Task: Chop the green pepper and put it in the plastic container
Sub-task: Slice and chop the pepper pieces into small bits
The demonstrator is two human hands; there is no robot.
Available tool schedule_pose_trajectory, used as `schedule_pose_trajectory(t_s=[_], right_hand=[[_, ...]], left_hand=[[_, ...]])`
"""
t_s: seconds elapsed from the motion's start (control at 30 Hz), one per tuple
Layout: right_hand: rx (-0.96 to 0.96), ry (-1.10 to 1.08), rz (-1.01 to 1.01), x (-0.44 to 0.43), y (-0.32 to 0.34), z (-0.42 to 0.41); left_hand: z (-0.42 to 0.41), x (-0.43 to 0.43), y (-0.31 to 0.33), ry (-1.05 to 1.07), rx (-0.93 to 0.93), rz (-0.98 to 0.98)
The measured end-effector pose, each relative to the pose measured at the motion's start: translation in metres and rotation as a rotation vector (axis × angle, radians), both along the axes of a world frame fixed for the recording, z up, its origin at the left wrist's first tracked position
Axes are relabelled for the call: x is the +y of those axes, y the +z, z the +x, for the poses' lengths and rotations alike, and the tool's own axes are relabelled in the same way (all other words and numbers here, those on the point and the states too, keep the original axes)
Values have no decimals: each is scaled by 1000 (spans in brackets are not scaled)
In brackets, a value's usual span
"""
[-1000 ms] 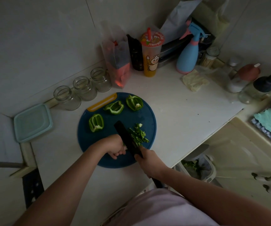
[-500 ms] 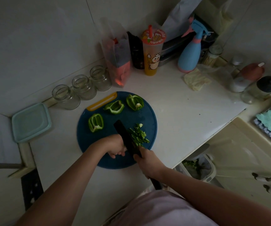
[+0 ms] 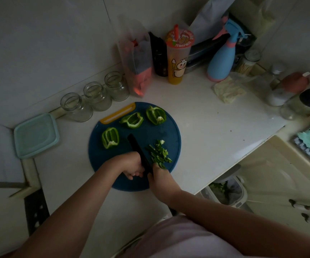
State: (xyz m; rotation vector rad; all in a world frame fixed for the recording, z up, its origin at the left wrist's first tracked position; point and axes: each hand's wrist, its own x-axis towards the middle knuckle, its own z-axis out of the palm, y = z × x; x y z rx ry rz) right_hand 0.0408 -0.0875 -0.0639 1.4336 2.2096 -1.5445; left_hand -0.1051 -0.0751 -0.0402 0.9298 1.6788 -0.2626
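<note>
**Supervisor:** Report the position of the workpiece.

**Operator:** I read the chopped pepper [image 3: 159, 152] as a loose pile on the right half of the round blue cutting board [image 3: 171, 131], just beside the blade of the knife [image 3: 137, 148]. Three larger pepper pieces [image 3: 110, 137] lie cut side up along the board's far and left part.

**Supervisor:** Grip status?

**Operator:** The right hand [image 3: 162, 181] is wrapped round the knife handle, with the blade pointing away from me. The left hand [image 3: 131, 164] sits knuckles-up against the blade's other side, fingers curled under. I cannot tell whether they hold anything (the hand covers that spot).

**Supervisor:** Container and surroundings?

**Operator:** The plastic container [image 3: 35, 135], pale teal, stands at the counter's left corner, apart from the board. Three glass jars [image 3: 96, 95] line the wall beyond it. Behind the board stand a plastic bag [image 3: 137, 58], a printed cup [image 3: 177, 58] with a straw, and a blue spray bottle [image 3: 220, 58]. The counter [image 3: 206, 127] is white, the walls are tiled and the light is dim. A bin [image 3: 241, 192] stands below the counter edge.
</note>
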Motion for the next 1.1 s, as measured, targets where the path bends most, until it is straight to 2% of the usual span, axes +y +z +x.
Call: schedule_pose_trajectory(t_s=[0.3,0.53,0.67,0.77,0.87,1.0,1.1], right_hand=[[-98,61,122,-11,-3,5],[-98,-2,89,3,2,22],[-75,-34,62,11,7,24],[6,-120,-39,16,13,22],[54,-148,-33,20,18,18],[91,-146,9,26,21,18],[70,-66,53,25,20,18]], left_hand=[[3,-12,-1,146,-4,37],[1,-16,-8,234,21,82],[-3,-20,-13,372,80,242],[6,-17,-16,529,35,369],[7,-10,-11,561,61,532],[-13,-10,10,473,287,824],[-40,-15,21,529,487,988]])
